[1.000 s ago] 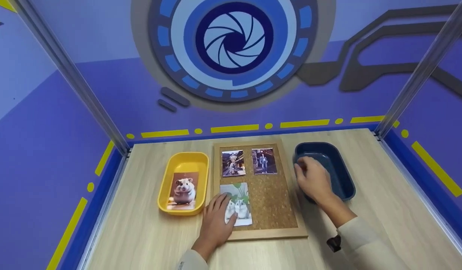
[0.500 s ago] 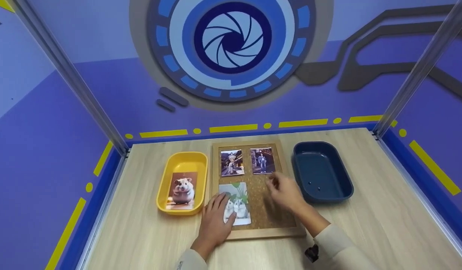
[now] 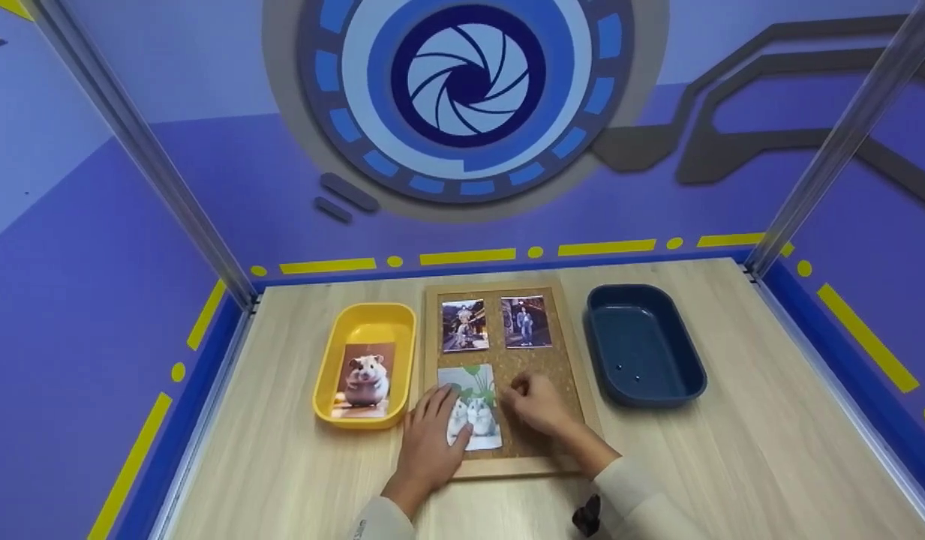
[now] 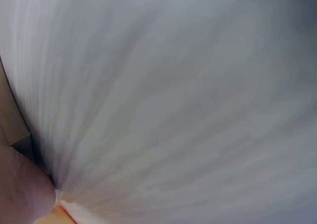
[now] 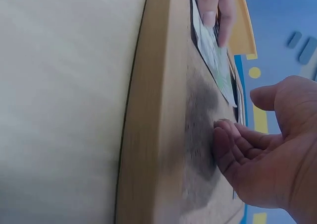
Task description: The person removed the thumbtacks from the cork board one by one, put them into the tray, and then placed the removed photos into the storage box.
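Pale sleeves [image 3: 642,502], a pair, yours, at the near edge; a small dark object [image 3: 586,516], blurred, just beside the right cuff. Left hand [image 3: 430,435], yours, laid across the left side of the cork board [image 3: 530,361], fingers extended and relaxed, gripping nothing, fingertips and thumb resting on the photo of two white hamsters [image 3: 479,405]. This photo lies face up in the lower left part of the board. Right hand [image 3: 541,405], yours, over the lower right part, just beside the photo, fingers bent inward; whether they pinch anything small, you cannot tell. The board, wood-framed, lies on the table [image 3: 267,465] between two trays. Yellow tray [image 3: 376,322], to your left, containing one photo of a single hamster [image 3: 366,381], face up. Navy tray [image 3: 642,337], to your right, with two small shiny pieces [image 3: 619,367] on its floor, too small to identify. Upper photos [image 3: 466,326], two, side by side towards the board's far end, each with a figure. Purple-blue back wall [image 3: 282,195], bearing yellow dashes and a round emblem [image 3: 468,82]
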`<state>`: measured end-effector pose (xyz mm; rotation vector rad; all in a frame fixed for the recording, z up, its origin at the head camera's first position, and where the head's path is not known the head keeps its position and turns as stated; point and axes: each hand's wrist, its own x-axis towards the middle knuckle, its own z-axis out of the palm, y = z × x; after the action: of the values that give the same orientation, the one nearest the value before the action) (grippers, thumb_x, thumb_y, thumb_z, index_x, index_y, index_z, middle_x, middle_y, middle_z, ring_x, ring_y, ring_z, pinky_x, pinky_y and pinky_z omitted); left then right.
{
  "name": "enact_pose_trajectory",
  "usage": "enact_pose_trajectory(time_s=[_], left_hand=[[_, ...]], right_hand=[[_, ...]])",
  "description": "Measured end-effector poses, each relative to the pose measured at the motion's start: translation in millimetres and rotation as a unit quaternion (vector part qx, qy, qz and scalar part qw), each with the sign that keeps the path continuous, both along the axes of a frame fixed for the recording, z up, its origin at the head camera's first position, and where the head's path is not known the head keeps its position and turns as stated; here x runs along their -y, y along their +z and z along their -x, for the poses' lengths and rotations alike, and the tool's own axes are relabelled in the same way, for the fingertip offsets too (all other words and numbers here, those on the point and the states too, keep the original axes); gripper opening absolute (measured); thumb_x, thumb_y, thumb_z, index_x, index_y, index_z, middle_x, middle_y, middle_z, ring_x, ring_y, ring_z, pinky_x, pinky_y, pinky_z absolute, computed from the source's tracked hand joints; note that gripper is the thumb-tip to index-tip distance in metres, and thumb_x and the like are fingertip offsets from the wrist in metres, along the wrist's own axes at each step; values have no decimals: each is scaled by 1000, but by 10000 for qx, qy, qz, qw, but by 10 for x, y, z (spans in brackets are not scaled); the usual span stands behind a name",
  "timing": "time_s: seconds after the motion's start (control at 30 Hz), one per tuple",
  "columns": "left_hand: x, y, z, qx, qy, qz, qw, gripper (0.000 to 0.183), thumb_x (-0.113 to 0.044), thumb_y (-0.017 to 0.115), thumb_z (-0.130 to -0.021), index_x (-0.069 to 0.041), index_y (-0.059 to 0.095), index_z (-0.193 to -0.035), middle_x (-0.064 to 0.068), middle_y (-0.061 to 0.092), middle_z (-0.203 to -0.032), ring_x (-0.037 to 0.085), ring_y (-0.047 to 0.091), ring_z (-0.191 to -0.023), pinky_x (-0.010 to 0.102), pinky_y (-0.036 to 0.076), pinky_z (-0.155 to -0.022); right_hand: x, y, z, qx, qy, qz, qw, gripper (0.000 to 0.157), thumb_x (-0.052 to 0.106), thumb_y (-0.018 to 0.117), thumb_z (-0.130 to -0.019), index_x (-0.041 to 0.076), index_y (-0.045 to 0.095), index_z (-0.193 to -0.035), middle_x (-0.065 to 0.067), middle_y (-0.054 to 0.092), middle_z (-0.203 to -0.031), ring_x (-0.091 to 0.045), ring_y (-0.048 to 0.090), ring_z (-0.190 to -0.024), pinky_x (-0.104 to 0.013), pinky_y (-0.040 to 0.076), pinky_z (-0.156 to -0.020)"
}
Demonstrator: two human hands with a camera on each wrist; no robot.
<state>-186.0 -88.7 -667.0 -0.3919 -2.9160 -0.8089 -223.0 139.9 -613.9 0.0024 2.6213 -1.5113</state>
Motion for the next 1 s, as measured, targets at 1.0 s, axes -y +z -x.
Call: enact_pose_trajectory(time_s=[1.0], left_hand=[[-27,-52,22,-62,40,-3,10000,63,-46,63,-102,-20,51,-158,2,48,-166,31,37,-159,61,36,-123]], right_hand=[[427,-7,24,666,-795,661,9924,16,8,75,-93,1,66,-82,0,57,-74,-15,56,-69,-23,48,-59]])
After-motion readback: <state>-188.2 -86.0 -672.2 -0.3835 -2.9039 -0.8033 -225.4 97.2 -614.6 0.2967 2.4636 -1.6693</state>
